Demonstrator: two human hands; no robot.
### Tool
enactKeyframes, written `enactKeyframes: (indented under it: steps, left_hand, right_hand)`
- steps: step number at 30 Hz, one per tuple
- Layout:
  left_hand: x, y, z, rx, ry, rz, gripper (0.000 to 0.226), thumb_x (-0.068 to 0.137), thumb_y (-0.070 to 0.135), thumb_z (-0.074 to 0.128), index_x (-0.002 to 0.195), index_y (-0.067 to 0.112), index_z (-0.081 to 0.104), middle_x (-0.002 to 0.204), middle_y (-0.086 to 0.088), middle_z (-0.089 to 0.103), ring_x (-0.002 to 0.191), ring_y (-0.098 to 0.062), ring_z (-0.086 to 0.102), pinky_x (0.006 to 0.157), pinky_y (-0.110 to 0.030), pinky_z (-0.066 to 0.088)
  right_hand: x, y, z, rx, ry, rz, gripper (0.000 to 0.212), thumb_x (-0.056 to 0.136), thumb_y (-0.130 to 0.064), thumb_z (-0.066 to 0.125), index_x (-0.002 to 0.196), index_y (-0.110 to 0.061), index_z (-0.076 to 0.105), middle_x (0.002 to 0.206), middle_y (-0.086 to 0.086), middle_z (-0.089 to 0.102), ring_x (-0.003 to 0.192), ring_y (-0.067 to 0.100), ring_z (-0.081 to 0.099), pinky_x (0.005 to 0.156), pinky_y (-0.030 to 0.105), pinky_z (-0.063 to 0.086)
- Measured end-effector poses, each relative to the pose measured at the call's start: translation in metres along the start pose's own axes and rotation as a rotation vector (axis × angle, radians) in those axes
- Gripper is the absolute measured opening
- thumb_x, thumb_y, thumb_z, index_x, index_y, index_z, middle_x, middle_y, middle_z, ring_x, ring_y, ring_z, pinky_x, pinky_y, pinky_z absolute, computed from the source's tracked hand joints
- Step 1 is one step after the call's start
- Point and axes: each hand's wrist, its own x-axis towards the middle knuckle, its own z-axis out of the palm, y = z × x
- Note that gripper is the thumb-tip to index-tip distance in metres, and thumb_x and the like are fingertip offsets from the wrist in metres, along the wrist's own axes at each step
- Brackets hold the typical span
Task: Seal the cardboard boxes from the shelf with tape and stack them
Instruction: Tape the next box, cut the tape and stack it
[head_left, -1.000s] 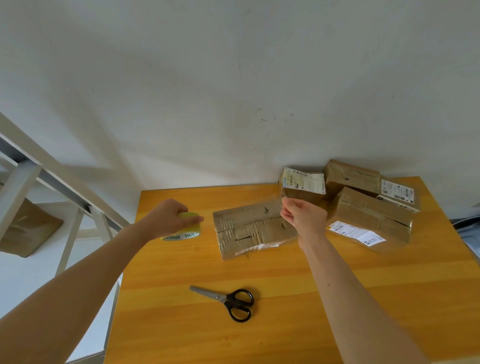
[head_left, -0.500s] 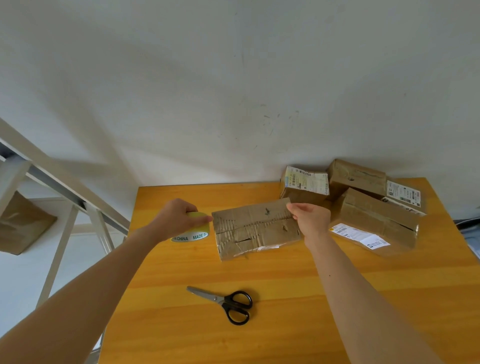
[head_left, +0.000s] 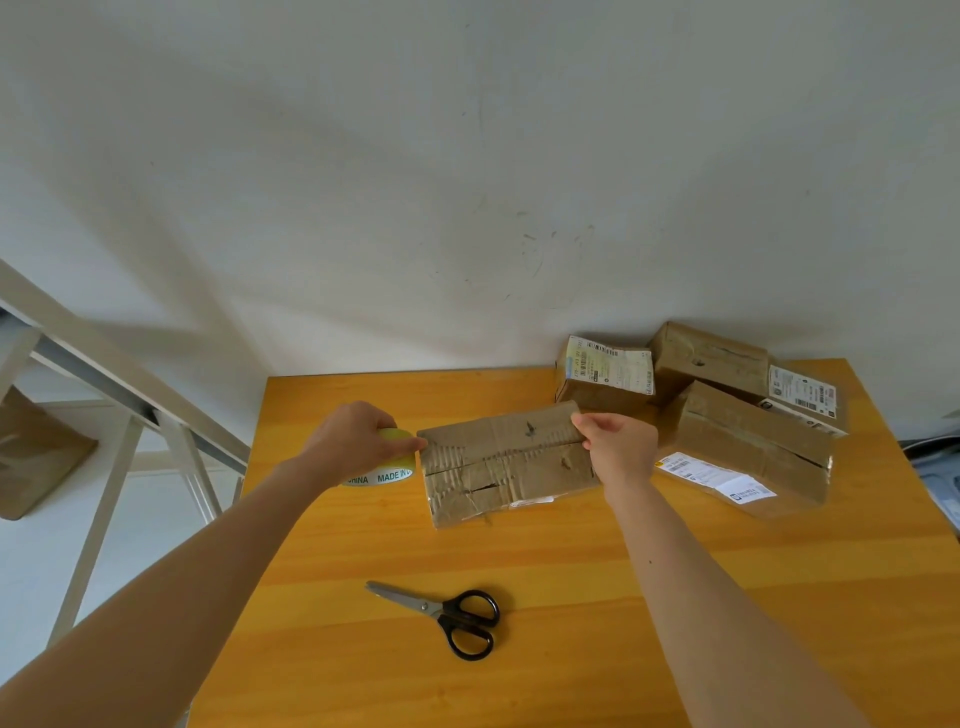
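A flattish, creased cardboard box (head_left: 506, 462) is seen lying in the middle of the surface (head_left: 571, 649), its long side running left to right and a seam showing along its top. At its left end a yellow-green tape roll (head_left: 384, 470) is held just beside the box edge; white lettering is printed round the lower rim of the roll. The roll is gripped from above by the left hand (head_left: 353, 441), whose fingers are curled over it, with the fingertips reaching the box's left edge. The far right edge of the box top is pinched by the right hand (head_left: 618, 447) between thumb and curled fingers; whether a tape end is also caught in that pinch cannot be told, as no strip can be made out across the box.

Behind the right hand, at the far right part of the surface, four more boxes are grouped close together against the wall (head_left: 467, 182): a labelled box (head_left: 605, 382) just behind the flat one, a plain brown box (head_left: 709, 361) next to it, a small box with a white label (head_left: 802, 397) further right, and a large box (head_left: 753, 441) in front of those, tilted, with a white label on its near side.

Nearer the person, black-handled scissors (head_left: 447, 613) are laid flat on the surface, blades closed and pointing left, well apart from the box. To the left of the surface a pale shelf frame (head_left: 119, 384) is visible.
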Motion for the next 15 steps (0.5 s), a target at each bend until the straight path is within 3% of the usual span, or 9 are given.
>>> enactKeyframes:
  steps: [2,8,15]
  left_hand:
    - [0.0007,-0.0009,0.0022,-0.006,-0.002,0.004,0.045,0.071,0.062,0.070,0.057,0.019,0.067,0.057,-0.004,0.059,0.051,-0.016,0.051,0.049,-0.030,0.035]
    - [0.0024,-0.0025,0.0054,-0.005,-0.011,-0.006,0.046,0.072,0.063,0.069,0.061,0.019,0.069,0.061,-0.006,0.063,0.053,-0.017,0.054,0.048,-0.029,0.035]
    - [0.0062,0.0028,0.0001,0.041,-0.020,0.015,0.047,0.074,0.063,0.067,0.055,0.021,0.063,0.053,0.000,0.054,0.050,-0.015,0.048,0.048,-0.029,0.031]
  right_hand:
    - [0.0003,0.0006,-0.0002,-0.045,0.003,-0.029,0.012,0.087,-0.024,0.072,0.092,-0.013,0.076,0.077,-0.006,0.068,0.074,0.012,0.065,0.064,0.023,0.046]
    - [0.0029,-0.0014,-0.0002,-0.126,-0.034,-0.080,0.011,0.089,-0.024,0.070,0.089,-0.013,0.073,0.083,-0.001,0.068,0.086,0.022,0.068,0.084,0.041,0.055]
    - [0.0055,-0.0022,0.0005,-0.166,-0.027,-0.074,0.013,0.089,-0.024,0.069,0.090,-0.012,0.073,0.084,-0.001,0.067,0.087,0.019,0.064,0.077,0.034,0.050]
